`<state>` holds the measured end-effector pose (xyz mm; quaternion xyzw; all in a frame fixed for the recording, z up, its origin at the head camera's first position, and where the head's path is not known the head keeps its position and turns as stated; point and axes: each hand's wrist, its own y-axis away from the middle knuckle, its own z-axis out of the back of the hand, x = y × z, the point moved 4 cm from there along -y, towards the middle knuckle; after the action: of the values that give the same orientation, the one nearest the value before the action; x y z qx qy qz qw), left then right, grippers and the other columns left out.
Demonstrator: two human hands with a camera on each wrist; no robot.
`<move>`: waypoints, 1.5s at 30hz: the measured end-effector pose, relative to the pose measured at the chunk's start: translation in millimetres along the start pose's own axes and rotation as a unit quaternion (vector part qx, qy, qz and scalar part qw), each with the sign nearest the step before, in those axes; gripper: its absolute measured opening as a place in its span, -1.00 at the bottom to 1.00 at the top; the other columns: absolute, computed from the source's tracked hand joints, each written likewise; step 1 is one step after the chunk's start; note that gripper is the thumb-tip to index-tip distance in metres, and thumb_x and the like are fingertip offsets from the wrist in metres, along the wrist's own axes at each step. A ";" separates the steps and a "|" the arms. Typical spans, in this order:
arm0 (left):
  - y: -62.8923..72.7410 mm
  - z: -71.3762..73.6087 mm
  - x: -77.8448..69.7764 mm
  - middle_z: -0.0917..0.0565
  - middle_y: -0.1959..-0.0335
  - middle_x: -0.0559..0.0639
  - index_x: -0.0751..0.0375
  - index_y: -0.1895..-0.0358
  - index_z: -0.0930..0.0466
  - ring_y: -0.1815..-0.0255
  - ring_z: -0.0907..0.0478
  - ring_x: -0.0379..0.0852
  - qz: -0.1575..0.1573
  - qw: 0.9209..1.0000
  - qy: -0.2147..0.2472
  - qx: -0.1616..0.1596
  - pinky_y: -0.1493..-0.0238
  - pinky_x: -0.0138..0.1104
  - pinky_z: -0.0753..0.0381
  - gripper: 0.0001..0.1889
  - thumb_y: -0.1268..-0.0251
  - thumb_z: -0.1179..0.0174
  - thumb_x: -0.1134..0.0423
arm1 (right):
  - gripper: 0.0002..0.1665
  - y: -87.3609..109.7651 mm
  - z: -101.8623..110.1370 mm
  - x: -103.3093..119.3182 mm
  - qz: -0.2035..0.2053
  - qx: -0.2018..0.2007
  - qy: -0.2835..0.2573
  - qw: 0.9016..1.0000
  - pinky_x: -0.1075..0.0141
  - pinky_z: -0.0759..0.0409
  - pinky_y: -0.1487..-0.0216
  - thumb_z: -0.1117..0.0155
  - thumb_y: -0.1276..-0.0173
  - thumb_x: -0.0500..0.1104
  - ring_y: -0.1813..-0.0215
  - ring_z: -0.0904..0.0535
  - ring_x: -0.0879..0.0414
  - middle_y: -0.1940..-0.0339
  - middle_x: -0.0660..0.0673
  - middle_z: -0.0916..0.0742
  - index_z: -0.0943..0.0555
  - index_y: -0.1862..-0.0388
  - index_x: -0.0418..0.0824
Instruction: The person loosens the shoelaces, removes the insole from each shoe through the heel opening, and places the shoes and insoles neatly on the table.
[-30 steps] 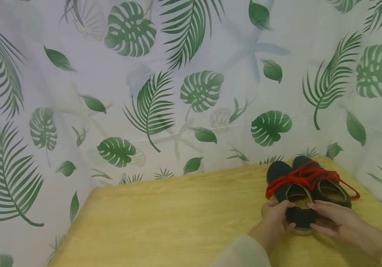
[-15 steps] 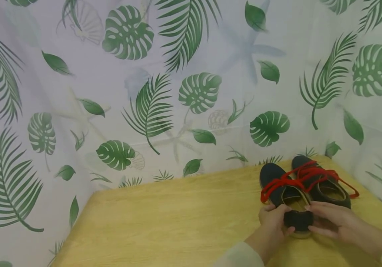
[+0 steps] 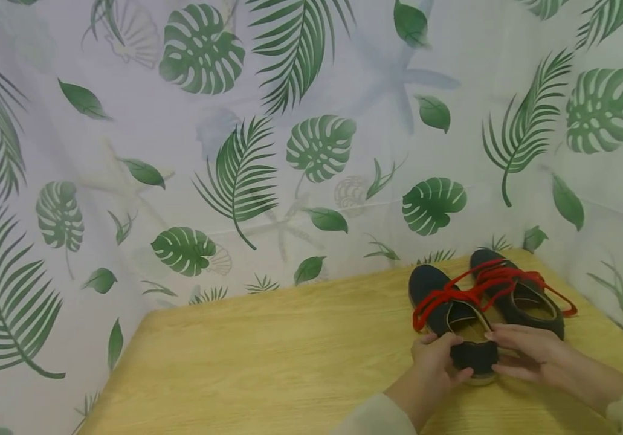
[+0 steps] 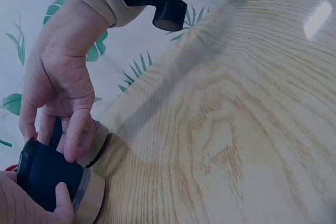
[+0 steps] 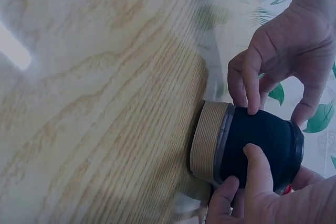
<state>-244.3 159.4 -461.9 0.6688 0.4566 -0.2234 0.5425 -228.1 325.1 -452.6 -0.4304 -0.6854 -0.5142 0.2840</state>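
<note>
Space has opened between the near shoe (image 3: pixel 457 326) and the far shoe (image 3: pixel 529 305), both dark: over the last second the near shoe has slid toward nine o'clock, while its partner has stayed put, at about two o'clock from it. Both toes point to roughly eleven. The left hand (image 3: pixel 429 365) grips the near shoe's heel from its nine o'clock side, and the right hand (image 3: pixel 539 353) grips it from three o'clock. The pair sits at four o'clock in the head view, on a wooden table (image 3: pixel 289 338). Red laces (image 3: pixel 493 277) cross the gap and drape over both shoes. The wider gap probably makes the near shoe easier to handle, though the laces could tug its partner. Whether the right hand also touches the far shoe, I cannot tell.
</note>
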 end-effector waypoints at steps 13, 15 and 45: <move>3.5 15.4 3.4 -0.48 0.02 0.51 0.35 -0.09 -0.27 -0.09 -0.42 0.37 0.005 1.000 -0.006 0.001 0.22 0.02 -0.66 -0.45 0.01 -0.28 0.43 | -0.81 0.6 -6.7 -6.7 -0.007 -0.018 0.046 0.999 0.10 -0.64 0.03 -0.31 -0.28 -0.22 0.25 -0.59 0.11 0.27 0.03 -0.60 -0.67 0.43 0.11; 4.6 17.2 4.2 -0.50 0.02 0.48 0.35 -0.10 -0.28 -0.08 -0.44 0.34 0.005 1.000 -0.007 -0.001 0.22 0.01 -0.66 -0.45 0.01 -0.29 0.43 | -0.83 0.8 -6.8 -8.0 -0.009 -0.023 0.053 0.998 0.10 -0.64 0.03 -0.33 -0.26 -0.21 0.24 -0.59 0.10 0.25 0.02 -0.60 -0.68 0.42 0.11; 38.5 31.8 7.7 -0.39 -0.02 0.39 0.35 -0.16 -0.09 0.10 -0.48 0.15 -0.002 0.999 0.030 -0.039 0.29 -0.16 -0.67 -0.40 -0.10 -0.22 0.38 | -0.51 11.4 -29.8 -13.4 -0.022 0.002 0.108 0.994 0.16 -0.64 0.03 -0.30 -0.30 -0.15 0.13 -0.61 0.11 0.24 0.11 -0.69 -0.52 -0.19 -0.26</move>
<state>-201.5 132.9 -457.9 0.6525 0.4824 -0.1859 0.5541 -213.4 294.0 -449.3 -0.3562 -0.6609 -0.5628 0.3457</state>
